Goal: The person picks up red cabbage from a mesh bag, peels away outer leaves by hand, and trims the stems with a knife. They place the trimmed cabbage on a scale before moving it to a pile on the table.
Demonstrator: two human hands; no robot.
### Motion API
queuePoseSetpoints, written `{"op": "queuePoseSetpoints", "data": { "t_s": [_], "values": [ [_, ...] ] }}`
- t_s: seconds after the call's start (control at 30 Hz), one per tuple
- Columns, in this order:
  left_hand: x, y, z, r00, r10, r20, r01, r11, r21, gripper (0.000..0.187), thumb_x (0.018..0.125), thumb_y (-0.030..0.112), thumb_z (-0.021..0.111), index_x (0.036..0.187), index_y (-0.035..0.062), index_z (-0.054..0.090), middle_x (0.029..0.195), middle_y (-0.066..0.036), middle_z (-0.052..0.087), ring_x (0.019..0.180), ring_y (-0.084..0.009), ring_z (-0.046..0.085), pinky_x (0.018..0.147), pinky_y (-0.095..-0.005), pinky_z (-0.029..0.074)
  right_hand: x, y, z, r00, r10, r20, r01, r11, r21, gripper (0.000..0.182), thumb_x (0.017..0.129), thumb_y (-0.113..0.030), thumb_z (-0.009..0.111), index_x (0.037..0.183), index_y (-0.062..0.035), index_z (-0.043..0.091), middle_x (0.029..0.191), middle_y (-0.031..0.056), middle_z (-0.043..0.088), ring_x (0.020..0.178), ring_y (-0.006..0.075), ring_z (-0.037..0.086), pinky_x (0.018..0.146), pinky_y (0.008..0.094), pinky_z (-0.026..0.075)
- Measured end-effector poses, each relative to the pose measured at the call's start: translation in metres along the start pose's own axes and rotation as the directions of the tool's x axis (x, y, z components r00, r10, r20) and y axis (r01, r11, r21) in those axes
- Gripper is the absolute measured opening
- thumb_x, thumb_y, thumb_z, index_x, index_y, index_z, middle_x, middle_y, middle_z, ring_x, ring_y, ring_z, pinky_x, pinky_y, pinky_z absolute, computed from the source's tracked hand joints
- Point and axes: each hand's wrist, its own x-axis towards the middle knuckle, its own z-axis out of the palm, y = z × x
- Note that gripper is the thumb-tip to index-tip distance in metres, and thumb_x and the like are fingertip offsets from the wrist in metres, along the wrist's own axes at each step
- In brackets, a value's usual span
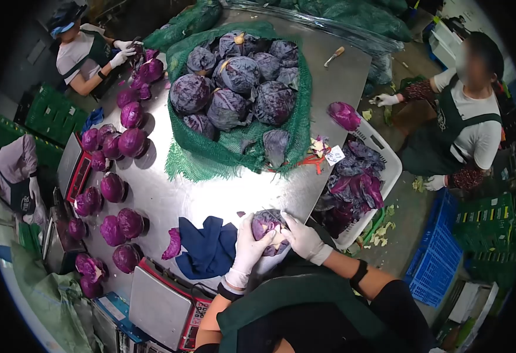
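A red cabbage (265, 222) is held between my two gloved hands, over the near edge of the metal table. My left hand (250, 244) grips its left side, thumb across the pale cut area. On its right side my right hand (305, 238) is closed, fingers against the leaves. Left of my left hand lies a crumpled dark blue cloth (206, 250), with a loose purple leaf (172, 244) beside it. Beyond my hands, an open green mesh sack (240, 144) holds several dark, unpeeled cabbages (237, 75).
Several peeled cabbages (112, 187) line the table's left side, near a red-framed scale (161, 303). At right stands a white crate (387, 170) of discarded leaves. A small knife (333, 56) lies on the far table. Co-workers stand at left and right; a blue crate (434, 247) is on the floor.
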Motion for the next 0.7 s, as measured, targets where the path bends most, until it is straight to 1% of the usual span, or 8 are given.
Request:
{"op": "queuePoseSetpoints", "data": {
  "t_s": [0.2,0.27,0.3,0.33,0.4,0.47,0.5,0.7],
  "values": [
    [-0.021,-0.009,-0.003,0.97,0.234,-0.067,-0.234,0.972,0.013,0.068,0.075,0.022,0.072,0.13,-0.0004,0.04,0.121,-0.022,0.049,0.115,-0.0372,0.046,0.099,-0.0403,0.037,0.04,0.088,0.002,0.934,0.357,-0.019,-0.353,0.915,-0.194,0.019,0.09,-0.024,0.049,0.098,-0.0073,0.055,0.088,0.018,0.062,0.071,0.0367,0.061,0.063,0.0456,0.048],
    [-0.028,-0.027,-0.008,0.974,0.226,-0.036,-0.225,0.974,0.034,0.066,0.078,0.022,0.071,0.13,-0.0001,0.037,0.123,-0.021,0.048,0.115,-0.0332,0.048,0.099,-0.0387,0.038,0.046,0.151,-0.012,0.97,-0.219,-0.107,0.151,0.885,-0.44,0.017,0.088,-0.023,0.055,0.092,-0.0065,0.054,0.078,0.0173,0.061,0.058,0.0358,0.057,0.06,0.0429,0.048],
    [-0.033,-0.034,-0.009,1.0,0.024,-0.006,-0.024,0.965,-0.26,0.066,0.079,0.023,0.071,0.13,0.0002,0.035,0.122,-0.02,0.048,0.114,-0.0299,0.049,0.098,-0.0371,0.039,0.054,0.138,-0.026,0.961,0.189,-0.203,-0.193,0.981,-0.001,0.021,0.087,-0.022,0.058,0.101,-0.0069,0.054,0.079,0.0177,0.061,0.056,0.0347,0.056,0.059,0.0418,0.048],
    [-0.038,-0.04,-0.014,0.984,-0.161,0.078,0.178,0.835,-0.52,0.066,0.08,0.024,0.071,0.129,0.0005,0.034,0.122,-0.02,0.048,0.114,-0.0267,0.049,0.098,-0.0354,0.039,0.059,0.11,-0.048,0.812,0.574,-0.106,-0.481,0.762,0.434,0.03,0.086,-0.022,0.061,0.111,-0.0074,0.054,0.08,0.018,0.06,0.054,0.0336,0.055,0.058,0.0406,0.047],
    [-0.037,-0.038,-0.034,0.896,-0.356,0.266,0.435,0.828,-0.355,0.076,0.075,0.029,0.076,0.13,-0.0001,0.032,0.123,-0.02,0.048,0.114,-0.0247,0.05,0.097,-0.0345,0.041,0.059,0.062,-0.069,0.892,0.392,-0.225,-0.3,0.886,0.353,0.057,0.083,-0.021,0.065,0.134,-0.0109,0.041,0.082,0.0206,0.06,0.056,0.0341,0.056,0.057,0.0401,0.047],
    [-0.036,-0.028,-0.034,0.992,-0.007,0.122,0.013,0.999,-0.052,0.086,0.07,0.032,0.078,0.135,0.0,0.03,0.126,-0.021,0.047,0.116,-0.0309,0.05,0.099,-0.0376,0.04,0.052,0.038,-0.07,0.944,0.33,-0.009,-0.329,0.944,0.02,0.065,0.089,-0.021,0.057,0.143,-0.0054,0.025,0.135,0.0253,0.043,0.091,0.0297,0.061,0.084,0.0361,0.047],
    [-0.023,0.0,-0.042,0.959,0.24,0.152,-0.268,0.94,0.211,0.092,0.066,0.033,0.079,0.137,0.0018,0.03,0.129,-0.021,0.045,0.12,-0.0363,0.046,0.101,-0.0399,0.039,0.047,0.035,-0.06,0.967,0.251,0.03,-0.251,0.968,-0.003,0.06,0.089,-0.02,0.056,0.14,-0.0037,0.03,0.131,0.0244,0.046,0.093,0.0303,0.061,0.084,0.0362,0.047],
    [-0.012,0.002,-0.021,0.988,0.088,0.125,-0.107,0.982,0.154,0.081,0.065,0.038,0.078,0.127,0.0018,0.041,0.121,-0.019,0.046,0.113,-0.0355,0.046,0.095,-0.0411,0.041,0.009,0.003,-0.028,1.0,-0.01,0.026,0.011,1.0,-0.014,0.042,0.091,-0.021,0.052,0.127,0.0,0.047,0.114,0.0226,0.057,0.098,0.0328,0.06,0.083,0.0377,0.048]
  ]
}}
